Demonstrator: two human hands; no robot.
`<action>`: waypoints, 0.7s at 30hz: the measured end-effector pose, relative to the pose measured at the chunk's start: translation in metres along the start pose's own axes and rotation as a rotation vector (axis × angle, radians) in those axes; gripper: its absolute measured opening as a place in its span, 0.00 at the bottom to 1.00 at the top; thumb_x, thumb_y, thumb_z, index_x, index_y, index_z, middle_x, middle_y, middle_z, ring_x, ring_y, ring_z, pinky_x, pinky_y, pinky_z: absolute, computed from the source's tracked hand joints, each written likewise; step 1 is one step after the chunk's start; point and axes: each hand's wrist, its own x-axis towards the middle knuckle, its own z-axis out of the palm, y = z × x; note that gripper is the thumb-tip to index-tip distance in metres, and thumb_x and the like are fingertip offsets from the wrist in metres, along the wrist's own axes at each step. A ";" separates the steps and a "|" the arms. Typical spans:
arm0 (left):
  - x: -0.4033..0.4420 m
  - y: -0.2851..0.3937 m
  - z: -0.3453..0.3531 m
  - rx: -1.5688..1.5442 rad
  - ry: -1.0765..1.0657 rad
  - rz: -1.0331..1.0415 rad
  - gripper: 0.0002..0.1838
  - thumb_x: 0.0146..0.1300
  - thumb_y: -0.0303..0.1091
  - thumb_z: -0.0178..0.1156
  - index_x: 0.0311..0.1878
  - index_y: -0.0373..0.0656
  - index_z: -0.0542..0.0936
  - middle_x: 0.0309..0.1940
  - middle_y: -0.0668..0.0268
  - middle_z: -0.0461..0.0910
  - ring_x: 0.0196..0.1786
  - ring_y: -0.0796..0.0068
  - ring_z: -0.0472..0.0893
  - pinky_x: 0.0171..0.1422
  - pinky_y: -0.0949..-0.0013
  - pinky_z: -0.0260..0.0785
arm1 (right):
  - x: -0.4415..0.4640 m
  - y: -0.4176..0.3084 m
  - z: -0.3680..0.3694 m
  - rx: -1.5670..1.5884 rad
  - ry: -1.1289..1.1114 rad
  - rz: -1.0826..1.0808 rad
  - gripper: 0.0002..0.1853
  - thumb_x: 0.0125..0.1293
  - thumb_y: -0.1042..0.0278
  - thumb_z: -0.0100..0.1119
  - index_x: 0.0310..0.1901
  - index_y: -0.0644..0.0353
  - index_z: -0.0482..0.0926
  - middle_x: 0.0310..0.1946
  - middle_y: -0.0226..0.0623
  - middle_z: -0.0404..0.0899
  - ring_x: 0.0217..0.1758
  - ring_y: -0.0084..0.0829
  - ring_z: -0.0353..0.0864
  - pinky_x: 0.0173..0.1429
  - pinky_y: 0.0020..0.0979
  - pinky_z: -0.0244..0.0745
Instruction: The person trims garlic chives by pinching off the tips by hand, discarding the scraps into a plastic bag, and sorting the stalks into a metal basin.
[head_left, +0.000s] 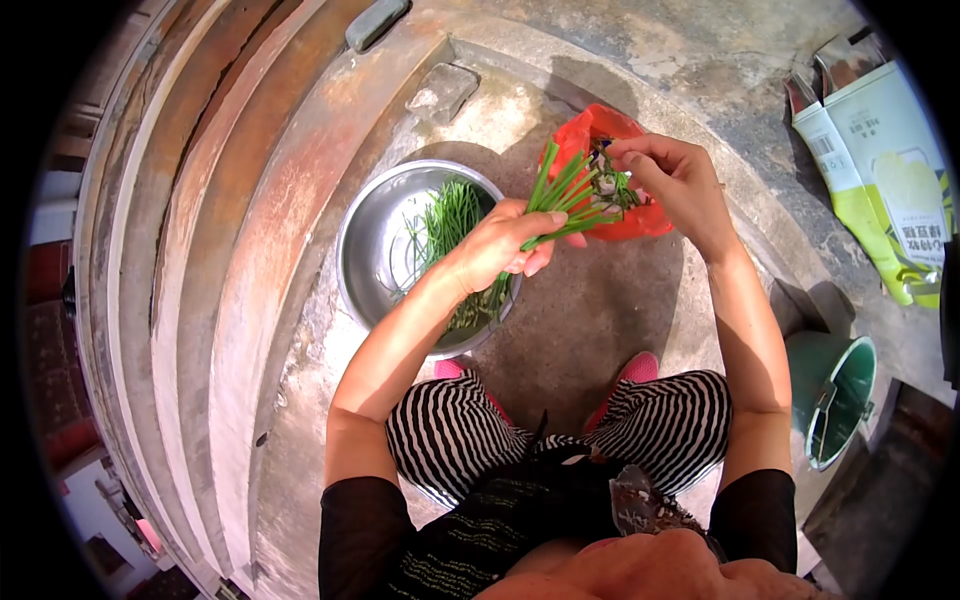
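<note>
My left hand [508,243] is closed round a bunch of green chives [565,192], whose cut ends fan out to the upper right. My right hand [672,180] is above a red plastic bag [640,222], with thumb and forefinger pinched together. What they hold, if anything, is too small to make out. Dark and green scraps [610,185] show at the mouth of the bag. Below and left of my left hand, a steel basin [365,240] holds a pile of long green chives [452,212]. My left forearm crosses over the basin's right side.
A green bucket [865,370] lies or leans to the right of my knee. A white and green printed package [885,165] lies on the ledge at far right. Concrete steps [240,330] rise on the left. A stone block [443,93] sits behind the basin.
</note>
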 end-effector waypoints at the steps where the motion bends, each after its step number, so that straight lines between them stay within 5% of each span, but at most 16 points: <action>1: 0.000 0.001 0.000 0.001 -0.001 0.000 0.21 0.67 0.39 0.47 0.40 0.26 0.78 0.10 0.72 0.63 0.11 0.87 0.57 0.15 0.80 0.45 | -0.002 -0.004 0.002 0.026 -0.047 0.016 0.10 0.61 0.69 0.58 0.40 0.65 0.82 0.29 0.31 0.82 0.31 0.17 0.78 0.34 0.20 0.71; 9: -0.002 0.002 0.004 0.054 -0.006 0.013 0.22 0.66 0.41 0.48 0.40 0.26 0.79 0.09 0.72 0.63 0.12 0.87 0.56 0.15 0.79 0.44 | -0.003 -0.005 0.002 0.007 -0.220 -0.045 0.05 0.58 0.73 0.62 0.32 0.66 0.81 0.25 0.29 0.81 0.28 0.16 0.79 0.32 0.18 0.74; 18: -0.003 0.003 0.006 0.137 -0.028 0.054 0.21 0.66 0.42 0.48 0.40 0.29 0.80 0.09 0.74 0.63 0.12 0.88 0.57 0.17 0.79 0.45 | 0.004 -0.002 0.006 -0.609 0.239 -0.334 0.06 0.57 0.74 0.60 0.26 0.65 0.76 0.24 0.31 0.80 0.26 0.18 0.78 0.31 0.21 0.74; 21: -0.003 0.003 0.002 0.107 0.029 0.005 0.21 0.67 0.42 0.47 0.39 0.31 0.81 0.09 0.74 0.64 0.12 0.88 0.57 0.17 0.79 0.46 | 0.005 -0.002 -0.003 0.147 0.107 -0.032 0.05 0.58 0.73 0.57 0.31 0.66 0.76 0.27 0.30 0.79 0.27 0.19 0.77 0.31 0.22 0.74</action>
